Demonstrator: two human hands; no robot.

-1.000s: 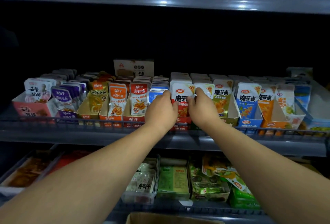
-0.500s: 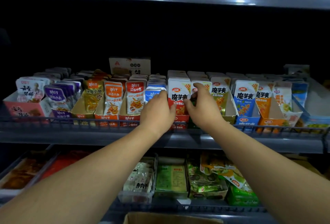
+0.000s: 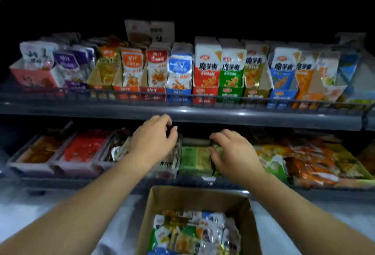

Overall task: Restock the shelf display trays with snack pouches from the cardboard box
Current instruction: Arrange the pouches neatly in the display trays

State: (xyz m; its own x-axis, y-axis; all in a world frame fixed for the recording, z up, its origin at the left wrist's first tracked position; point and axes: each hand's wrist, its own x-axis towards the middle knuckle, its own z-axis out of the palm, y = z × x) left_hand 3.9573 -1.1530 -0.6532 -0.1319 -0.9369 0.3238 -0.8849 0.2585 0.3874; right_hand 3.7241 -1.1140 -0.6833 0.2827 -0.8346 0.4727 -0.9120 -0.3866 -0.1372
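Left hand [image 3: 154,140] and right hand [image 3: 233,152] hover loosely curled, empty; pouches [image 3: 207,65] stand upright in trays [image 3: 205,94], fronts outward.

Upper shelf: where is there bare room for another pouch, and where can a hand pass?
Packed: the upper trays hold pouches front to back. Only the blue-edged tray at the far right seems to show bare floor. The left hand and right hand fit the open gap under the shelf lip, above crowded lower trays. Pale surface flanks the cardboard box.
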